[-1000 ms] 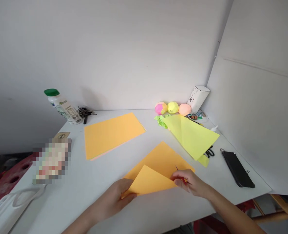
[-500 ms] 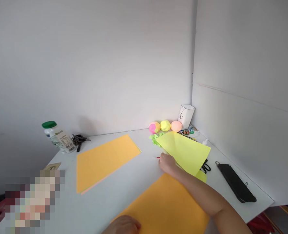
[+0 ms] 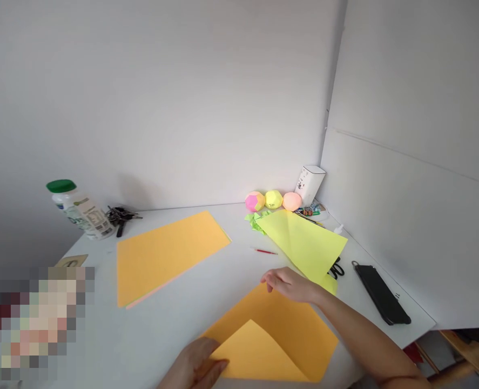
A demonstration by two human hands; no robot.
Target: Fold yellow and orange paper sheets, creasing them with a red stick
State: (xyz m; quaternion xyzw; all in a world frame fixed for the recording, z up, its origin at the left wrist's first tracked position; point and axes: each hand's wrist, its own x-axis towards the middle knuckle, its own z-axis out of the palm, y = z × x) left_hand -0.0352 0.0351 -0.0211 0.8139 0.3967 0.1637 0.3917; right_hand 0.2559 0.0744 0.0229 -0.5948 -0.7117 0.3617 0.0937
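Observation:
My left hand grips the near left edge of an orange sheet of paper, thumb on top. The near part of the sheet is lifted and folded over, its pointed corner lying above the middle. Over the far corner of the sheet is my right hand, fingers loosely bent and nothing seen in them; whether it touches the paper I cannot tell. A thin red pen lies on the white table just beyond that hand.
Orange sheets lie left of centre. Yellow-green paper partly covers black scissors. A black case is at right. Faceted paper balls and a white box stand at the wall; a bottle and keys are left.
My right hand has let go of the red pen and drawn back toward the orange sheet. My left hand has lifted the sheet's near part and folded it over. The view has shifted slightly.

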